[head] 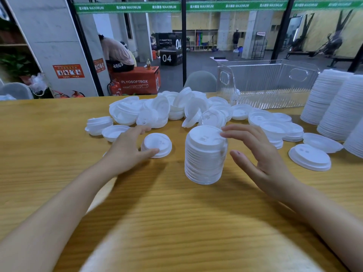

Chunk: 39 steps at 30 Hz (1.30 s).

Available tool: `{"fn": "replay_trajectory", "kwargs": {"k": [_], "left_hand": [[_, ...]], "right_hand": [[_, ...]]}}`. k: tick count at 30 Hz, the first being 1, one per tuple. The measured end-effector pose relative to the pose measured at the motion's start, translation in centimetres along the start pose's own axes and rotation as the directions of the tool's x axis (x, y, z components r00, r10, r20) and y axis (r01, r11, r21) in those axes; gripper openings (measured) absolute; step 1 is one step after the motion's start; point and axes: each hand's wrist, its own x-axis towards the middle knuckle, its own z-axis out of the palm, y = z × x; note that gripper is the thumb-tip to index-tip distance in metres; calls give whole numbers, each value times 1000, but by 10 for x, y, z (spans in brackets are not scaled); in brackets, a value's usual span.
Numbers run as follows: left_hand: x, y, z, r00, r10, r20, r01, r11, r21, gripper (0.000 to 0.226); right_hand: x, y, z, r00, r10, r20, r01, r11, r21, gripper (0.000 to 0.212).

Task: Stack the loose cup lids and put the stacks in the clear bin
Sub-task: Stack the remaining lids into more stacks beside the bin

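A stack of white cup lids [205, 156] stands upright in the middle of the wooden table [176, 213]. My right hand [261, 156] is open just right of it, fingertips touching the top lid's rim. My left hand [127, 152] is open, its thumb and fingers curved around a single lid [157, 144] lying flat, left of the stack. A heap of loose lids [172, 110] lies behind. The clear bin [267, 83] stands at the back right and holds no stacks.
Tall finished stacks of lids [337, 107] stand at the right edge. Single lids [309, 157] lie flat on the right. Small lid piles [98, 124] sit left of the heap. Beyond the table's far edge is a glass wall, a gym and a seated person.
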Motion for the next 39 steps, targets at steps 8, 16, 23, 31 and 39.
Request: {"fn": "replay_trajectory", "kwargs": {"k": [8, 16, 23, 31, 39], "left_hand": [[3, -12, 9, 996, 83, -19, -79, 985, 156, 55], [3, -10, 10, 989, 128, -80, -124, 991, 46, 42], [3, -6, 11, 987, 115, -109, -112, 993, 25, 38], [-6, 24, -1, 936, 135, -325, -182, 976, -119, 54], [-26, 79, 16, 969, 216, -119, -245, 891, -383, 40]], "right_hand": [[0, 0, -1, 1000, 8, 4, -8, 1000, -13, 40], [0, 2, 0, 1000, -4, -1, 4, 1000, -20, 42], [-1, 3, 0, 1000, 5, 2, -5, 1000, -18, 44], [0, 2, -1, 1000, -8, -13, 8, 999, -35, 46], [0, 3, 0, 999, -7, -52, 4, 999, -45, 49]]}}
